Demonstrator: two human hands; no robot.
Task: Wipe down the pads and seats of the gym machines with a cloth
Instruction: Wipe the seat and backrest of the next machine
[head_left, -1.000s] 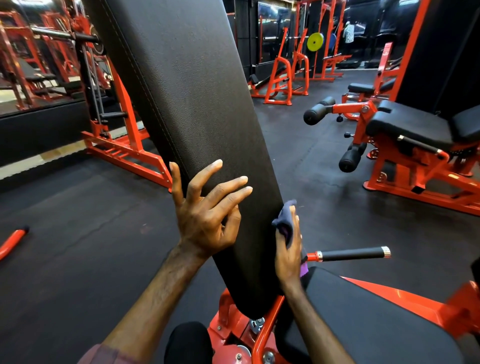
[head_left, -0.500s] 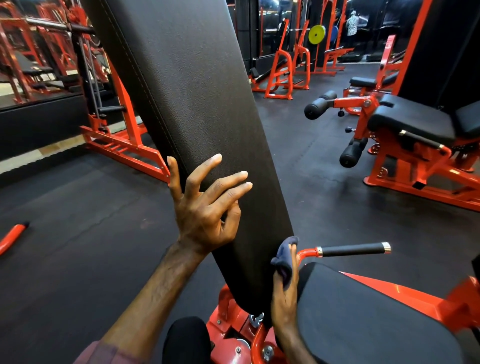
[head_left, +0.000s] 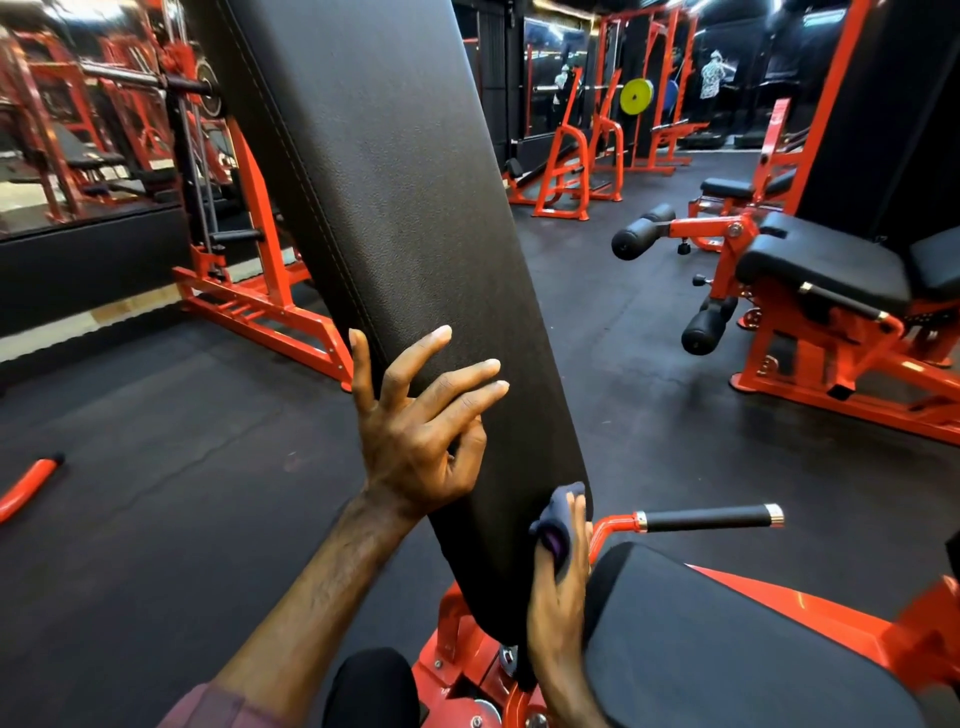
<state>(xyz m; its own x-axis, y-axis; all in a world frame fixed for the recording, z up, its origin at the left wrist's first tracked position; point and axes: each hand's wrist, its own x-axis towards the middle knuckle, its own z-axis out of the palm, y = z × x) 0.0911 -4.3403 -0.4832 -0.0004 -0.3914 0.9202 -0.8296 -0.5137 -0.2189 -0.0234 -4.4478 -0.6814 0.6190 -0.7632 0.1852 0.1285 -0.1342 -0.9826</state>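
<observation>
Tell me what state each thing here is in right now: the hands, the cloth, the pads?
Left hand: open, fingers spread on the back pad's edge.
Right hand: gripping the cloth.
Cloth: bunched, pressed against the back pad's lower right edge.
Back pad: raised steeply, tilted.
Seat: flat, nothing on it.
Handle: sticking out sideways, untouched.

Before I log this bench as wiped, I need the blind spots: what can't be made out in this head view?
- Back pad: its top is cut off by the frame's upper edge, and its rear face is turned away.
- Cloth: mostly covered by the right hand, so how much touches the pad is unclear.
- Seat: its near end runs off the bottom edge.
- Left hand: it hides the pad's left edge beneath.
- Whether any surface is clean: not discernible.
</observation>
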